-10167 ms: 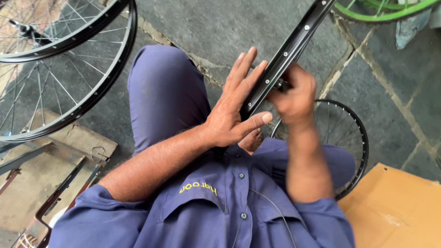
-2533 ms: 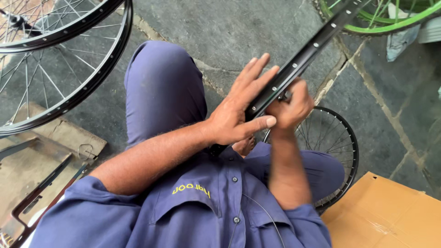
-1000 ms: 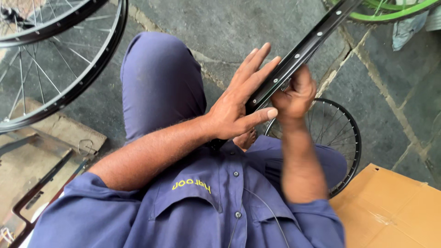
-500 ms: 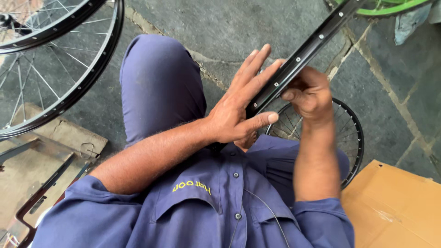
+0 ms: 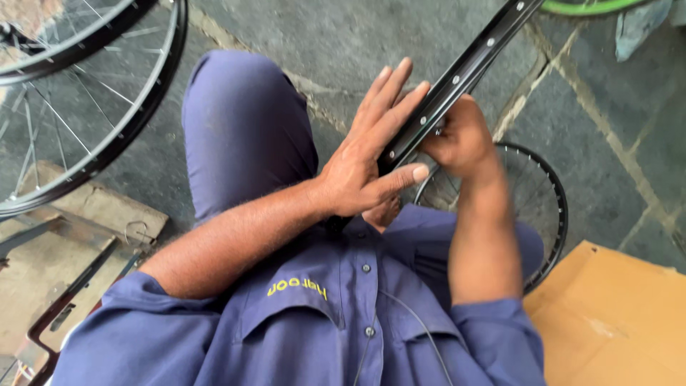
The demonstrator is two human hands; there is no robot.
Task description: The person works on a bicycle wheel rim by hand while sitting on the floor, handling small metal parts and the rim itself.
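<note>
Over a grey stone floor (image 5: 400,36), the black wheel rim (image 5: 464,71) runs between both hands; left hand (image 5: 364,161) lies flat, fingers extended, against it; right hand (image 5: 461,139) pinches its underside.

Grey stone-slab floor (image 5: 371,36) with pale joints, spoked black bicycle wheels (image 5: 93,136) lying at upper left, smaller black spoked wheel (image 5: 543,207) under the right knee, flat brown cardboard (image 5: 614,322) at lower right, worn cardboard sheet (image 5: 93,214) and rusty metal frame (image 5: 71,300) at lower left, green rim (image 5: 586,7) at top edge
</note>
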